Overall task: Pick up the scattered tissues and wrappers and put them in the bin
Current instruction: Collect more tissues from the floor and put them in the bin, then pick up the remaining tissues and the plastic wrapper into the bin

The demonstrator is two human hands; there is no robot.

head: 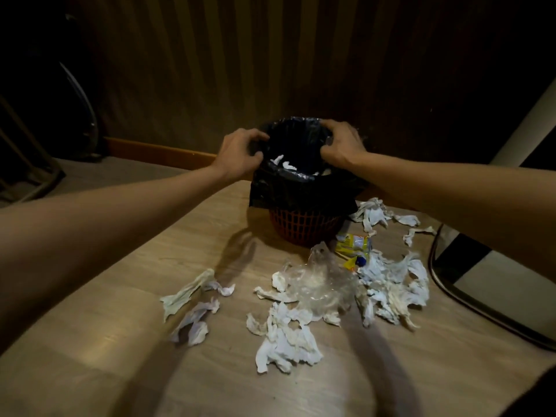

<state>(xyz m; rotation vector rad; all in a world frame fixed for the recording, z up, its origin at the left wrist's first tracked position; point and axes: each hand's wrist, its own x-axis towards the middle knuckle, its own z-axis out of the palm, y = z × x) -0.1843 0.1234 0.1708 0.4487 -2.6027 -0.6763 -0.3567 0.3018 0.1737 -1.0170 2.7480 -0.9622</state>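
- White crumpled tissues (285, 338) are seen scattered over the pale wood-grain floor (90, 371) in front of the bin, with a clear crinkled plastic wrapper (322, 284) among them and a yellow printed wrapper (355, 245) just beside the bin's base.
- More tissue scraps (376, 213) lie to the right of the bin, and two loose pieces (192, 308) lie apart on the left.
- A few white pieces (284, 164) are visible inside the bin already; most of the litter is judged still to be collected.
- The red plastic lattice bin (304, 227) is lined with a black plastic bag (301, 188), folded over the rim.
- The bag's edge is pinched by the left hand (240, 155) on one side and by the right hand (343, 145) on the other, fingers curled on the plastic.
- Risk: the light bin could be tipped or dragged if the liner is pulled too hard, spilling its contents; the thin bag could also tear or slip into the bin.
- A dark cable (481, 308) runs along the floor at the right and could be snagged.
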